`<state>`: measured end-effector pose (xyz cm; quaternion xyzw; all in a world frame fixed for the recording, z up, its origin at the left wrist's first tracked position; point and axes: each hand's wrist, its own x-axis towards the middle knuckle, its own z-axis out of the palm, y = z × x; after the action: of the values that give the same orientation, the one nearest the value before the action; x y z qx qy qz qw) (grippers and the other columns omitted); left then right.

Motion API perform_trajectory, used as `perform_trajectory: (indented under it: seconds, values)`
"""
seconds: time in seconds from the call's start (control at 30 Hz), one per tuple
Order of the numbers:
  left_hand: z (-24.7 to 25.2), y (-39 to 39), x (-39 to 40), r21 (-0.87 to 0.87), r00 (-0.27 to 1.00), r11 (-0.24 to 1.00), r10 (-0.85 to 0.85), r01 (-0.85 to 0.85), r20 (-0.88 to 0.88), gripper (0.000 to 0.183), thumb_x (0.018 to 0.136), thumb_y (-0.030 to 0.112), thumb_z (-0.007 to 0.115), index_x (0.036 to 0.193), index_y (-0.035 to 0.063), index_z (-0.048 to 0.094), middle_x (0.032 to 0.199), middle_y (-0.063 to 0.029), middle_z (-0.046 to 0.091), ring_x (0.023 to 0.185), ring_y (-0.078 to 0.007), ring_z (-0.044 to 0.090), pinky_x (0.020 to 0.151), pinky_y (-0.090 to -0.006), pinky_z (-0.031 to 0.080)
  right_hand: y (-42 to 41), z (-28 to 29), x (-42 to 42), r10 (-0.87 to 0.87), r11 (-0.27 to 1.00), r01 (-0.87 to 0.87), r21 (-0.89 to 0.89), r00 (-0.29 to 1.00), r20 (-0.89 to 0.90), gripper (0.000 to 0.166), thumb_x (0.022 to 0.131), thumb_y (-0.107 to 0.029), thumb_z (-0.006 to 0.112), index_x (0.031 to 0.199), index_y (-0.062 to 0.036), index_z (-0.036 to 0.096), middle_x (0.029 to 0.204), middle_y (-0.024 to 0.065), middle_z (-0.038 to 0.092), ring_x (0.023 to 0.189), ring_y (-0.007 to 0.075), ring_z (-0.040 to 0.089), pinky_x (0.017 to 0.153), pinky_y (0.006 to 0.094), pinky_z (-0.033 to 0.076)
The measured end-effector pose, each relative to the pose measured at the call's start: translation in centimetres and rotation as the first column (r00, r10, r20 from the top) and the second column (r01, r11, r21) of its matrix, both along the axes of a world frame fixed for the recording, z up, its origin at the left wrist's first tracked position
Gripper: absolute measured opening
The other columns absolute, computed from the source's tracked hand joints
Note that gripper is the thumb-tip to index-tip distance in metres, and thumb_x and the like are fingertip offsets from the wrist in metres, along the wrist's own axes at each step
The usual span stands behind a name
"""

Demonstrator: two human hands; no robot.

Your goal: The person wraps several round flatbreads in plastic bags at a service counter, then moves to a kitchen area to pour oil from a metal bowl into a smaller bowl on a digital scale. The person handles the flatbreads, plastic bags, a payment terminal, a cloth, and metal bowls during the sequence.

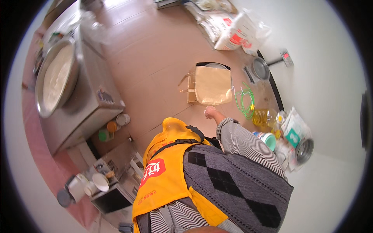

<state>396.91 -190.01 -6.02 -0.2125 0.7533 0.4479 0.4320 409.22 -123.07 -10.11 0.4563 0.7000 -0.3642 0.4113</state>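
My right hand (210, 112) hangs low at the end of a rolled striped sleeve, near the bottom edge of a gold-coloured bag (213, 85). A small gap shows between hand and bag. The fingers look curled; a whitish patch shows at them, and whether they hold anything is unclear. The bag rests on the tiled floor, with handles at its left side, a dark edge at the top and part of a round metallic thing showing there. A tangled green cord (244, 102) lies to its right. My left hand is out of view; a yellow apron covers my front.
At left, a steel-topped table (87, 84) bears a large metal basin (56, 77) of pale powdery material. Jars (112, 127) stand beside it. Along the right wall are an oil bottle (263, 117), a green-rimmed tub (268, 141), metal pans (260, 68) and white sacks (236, 32).
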Motion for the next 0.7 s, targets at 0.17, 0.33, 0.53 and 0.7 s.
perform_trajectory:
  seconds: [0.17,0.33,0.53,0.7]
  values:
    - [-0.6,4.6,-4.6,-0.011,0.91,0.911,-0.411,0.412,0.061,0.016,0.086,0.012,0.051,0.075,0.005,0.058,0.067,-0.0081,0.06,0.057,-0.0177,0.057,0.047,-0.0336,0.043,1.5,3.7,2.4,0.386,0.921,-0.387,0.042,0.922,0.026,0.017,0.087,-0.015,0.053,0.092,-0.0012,0.063,0.077,0.0123,0.067,0.068,0.0216,0.068,0.055,0.0352,0.056]
    - [-3.0,9.3,-12.1,0.031,0.639,0.641,-0.767,0.767,0.063,0.014,0.085,0.009,0.05,0.075,0.0044,0.058,0.065,-0.0078,0.059,0.053,-0.0178,0.055,0.044,-0.0328,0.041,-1.4,2.4,8.6,-0.351,0.914,0.402,0.058,0.853,-0.387,0.019,0.087,-0.015,0.052,0.098,-0.0027,0.061,0.076,0.0103,0.066,0.064,0.0195,0.066,0.055,0.0333,0.053]
    - [-5.9,20.4,-26.6,0.122,0.344,0.324,-0.909,0.938,-0.234,0.012,0.085,0.006,0.05,0.076,0.0037,0.059,0.063,-0.0074,0.058,0.048,-0.0179,0.053,0.039,-0.0319,0.039,-7.0,5.8,18.2,-0.711,0.674,0.733,-0.09,0.611,-0.349,0.017,0.09,-0.014,0.05,0.1,-0.0049,0.06,0.082,0.009,0.066,0.066,0.0193,0.064,0.056,0.0322,0.053]
    - [-2.6,36.8,-26.9,0.085,0.737,0.733,-0.673,0.675,-0.058,0.017,0.088,0.008,0.049,0.1,0.0009,0.058,0.068,-0.0054,0.059,0.049,-0.0156,0.057,0.039,-0.0277,0.043,-13.7,3.0,29.4,-0.896,0.442,0.895,-0.059,0.438,-0.07,0.022,0.093,-0.014,0.047,0.104,-0.0006,0.059,0.09,0.0128,0.066,0.075,0.0214,0.066,0.06,0.0343,0.054]
